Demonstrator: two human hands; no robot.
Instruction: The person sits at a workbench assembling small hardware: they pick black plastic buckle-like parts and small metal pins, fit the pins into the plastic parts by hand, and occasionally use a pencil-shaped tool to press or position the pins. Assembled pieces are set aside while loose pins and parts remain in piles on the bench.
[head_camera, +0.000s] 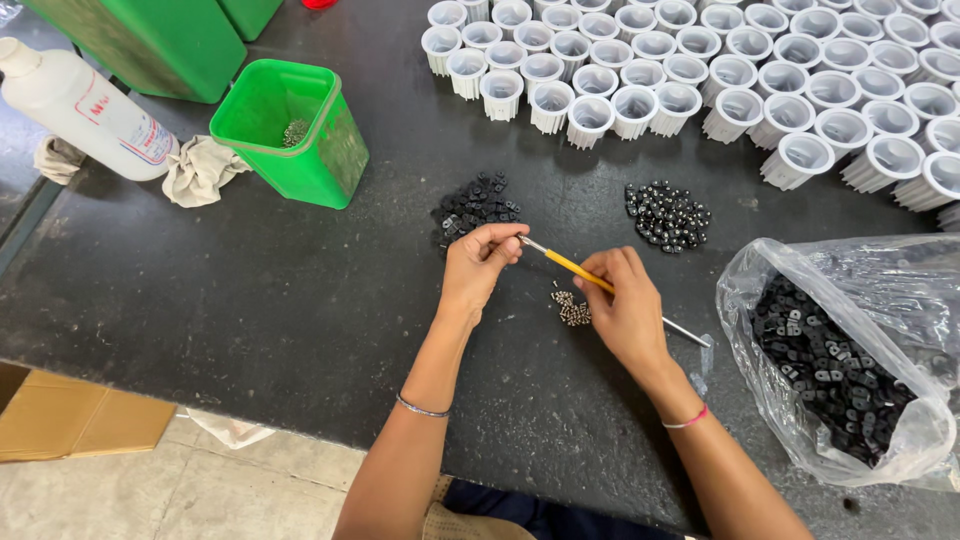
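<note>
My left hand (480, 262) pinches a small black part at its fingertips, just in front of a pile of small black parts (474, 205). In my right hand (622, 305) is a thin yellow-handled tool (575, 267), whose metal tip touches the pinched part. A little heap of tiny metal pieces (570, 308) lies on the dark table (250, 300) under my right fingers. A second pile of black parts with shiny dots (667, 214) sits further back to the right.
Many white ribbed plastic cups (700, 70) fill the back right. A clear bag of black parts (840, 360) lies at the right. A green bin (290, 130), a rag (200, 170) and a white bottle (85, 110) stand at the back left.
</note>
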